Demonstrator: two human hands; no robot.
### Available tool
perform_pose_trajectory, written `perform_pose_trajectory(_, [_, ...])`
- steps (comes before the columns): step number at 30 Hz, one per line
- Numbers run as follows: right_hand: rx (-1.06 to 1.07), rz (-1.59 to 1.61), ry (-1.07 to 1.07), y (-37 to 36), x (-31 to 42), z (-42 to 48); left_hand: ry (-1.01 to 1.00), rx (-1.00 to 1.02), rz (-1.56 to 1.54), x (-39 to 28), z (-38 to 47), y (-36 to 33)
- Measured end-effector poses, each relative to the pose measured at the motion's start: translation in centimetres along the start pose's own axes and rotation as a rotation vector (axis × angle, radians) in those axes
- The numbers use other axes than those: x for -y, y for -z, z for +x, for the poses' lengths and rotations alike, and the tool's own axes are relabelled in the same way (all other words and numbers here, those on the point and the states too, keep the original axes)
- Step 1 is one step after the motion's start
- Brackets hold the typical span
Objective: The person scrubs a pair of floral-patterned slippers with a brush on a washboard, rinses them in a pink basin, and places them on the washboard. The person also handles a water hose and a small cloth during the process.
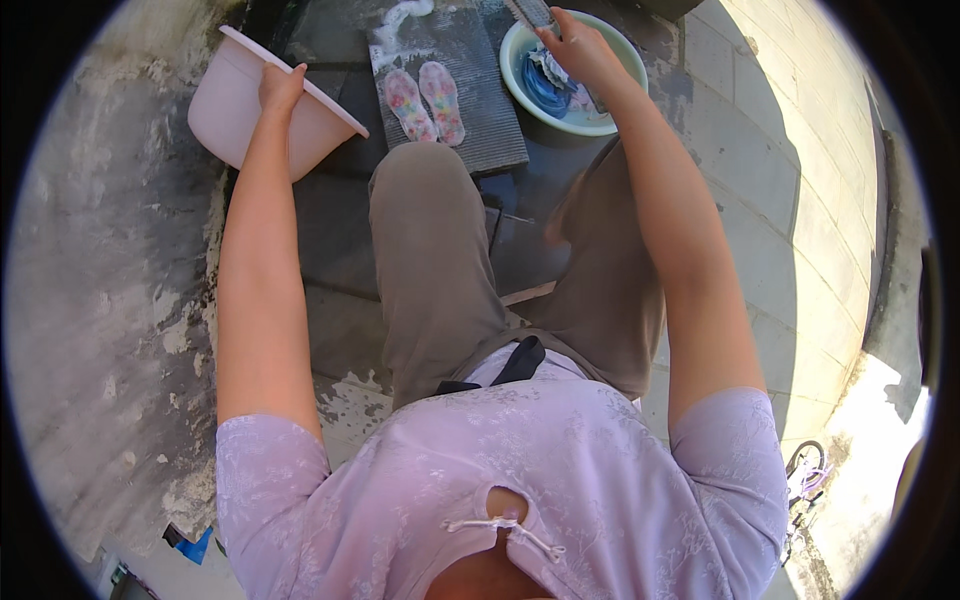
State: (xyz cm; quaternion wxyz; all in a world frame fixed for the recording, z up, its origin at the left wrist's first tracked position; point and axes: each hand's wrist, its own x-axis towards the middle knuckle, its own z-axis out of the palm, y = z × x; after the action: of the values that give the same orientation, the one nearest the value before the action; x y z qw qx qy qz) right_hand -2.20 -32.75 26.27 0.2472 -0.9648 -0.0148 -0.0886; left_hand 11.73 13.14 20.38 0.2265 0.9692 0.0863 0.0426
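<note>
My left hand [282, 88] grips the rim of a pale pink plastic basin [225, 105], which is tipped on its side against the wall. In my right hand [586, 54] is a scrubbing brush [531, 13], raised over a pale green basin [627, 124]. Blue and white cloth [546, 84] lies in the green basin, partly hidden by my right hand and forearm. Between the two basins, a pair of flower-patterned shoe insoles [424, 103] rests side by side on a ridged board [491, 127]. White suds [390, 30] cover the board's far left part.
A stained, peeling wall [112, 262] rises close on my left. My knees [427, 187] are near the board. The paving around it is dark and wet [337, 232]. Sunlit paving slabs [817, 202] lie to the right, with a bicycle [806, 469] farther back.
</note>
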Motion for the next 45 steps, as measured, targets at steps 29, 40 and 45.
perform_pose_trajectory(29, [0.138,0.059,-0.202,2.1,-2.1,-0.8,0.969,-0.262,-1.158,23.7,-32.0,4.0])
perform_pose_trajectory(40, [0.157,-0.004,-0.202,0.2,-3.8,-1.1,1.243,-0.005,-1.53,21.5,-37.6,-5.8])
perform_pose_trajectory(45, [0.351,-0.032,-0.104,-0.8,-3.0,-1.8,1.114,0.331,-1.174,18.4,-36.5,-3.9])
